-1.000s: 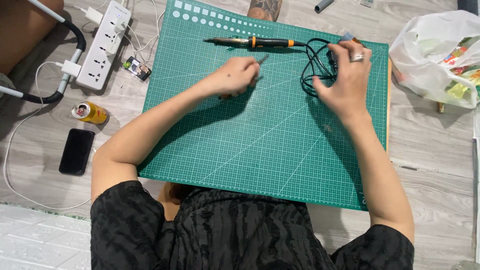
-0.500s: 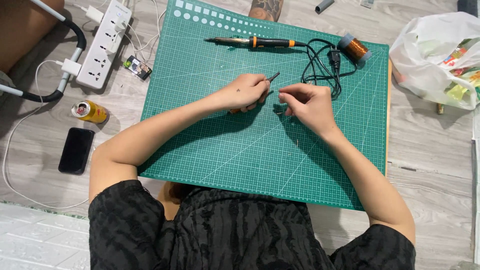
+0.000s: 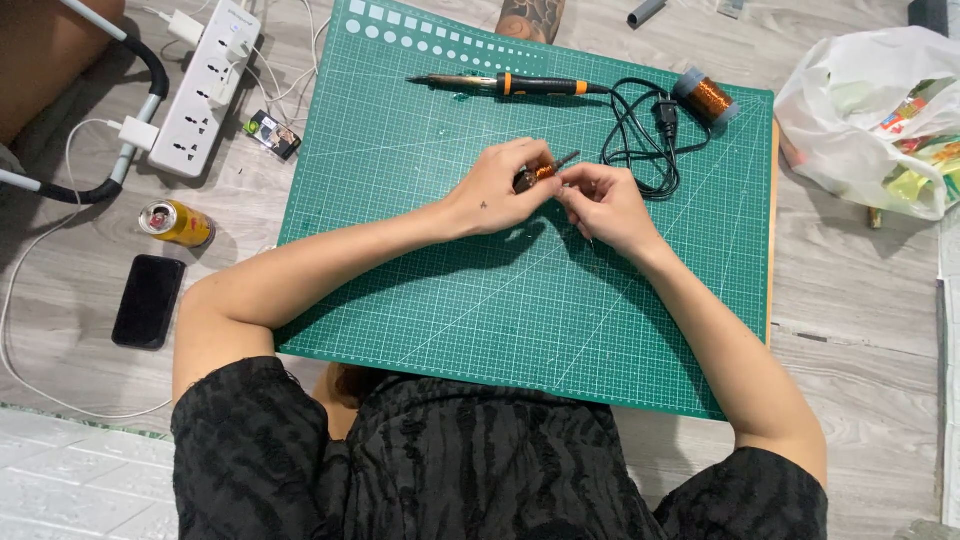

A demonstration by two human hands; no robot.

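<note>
Copper-wound coil (image 3: 538, 174), a small piece with a dark pin sticking out toward the upper right, sat above the middle of the green cutting mat (image 3: 450, 300), pinched between both hands. The left hand (image 3: 500, 190) had its fingers curled together around the coil's near end, and the right hand (image 3: 600, 200) met it from the other side with fingertips closed on the piece or on something fine at its tip; which of the two could not be told.

Beyond the hands lay a soldering iron (image 3: 510, 85) with an orange band, its black cord (image 3: 640, 140) looped just behind the right hand, and a spool of copper wire (image 3: 705, 97) near the mat's far right corner. Off the mat to the left were a white power strip (image 3: 205, 90), a yellow drink can (image 3: 177, 222) and a dark phone (image 3: 148, 300) lying flat. A white plastic bag (image 3: 860, 110) of coloured packets sat to the right, cut off by the frame edge.

Most of the coil was covered by the fingers, so its full shape stayed unclear. Any thin wire between the hands was too fine to see.
</note>
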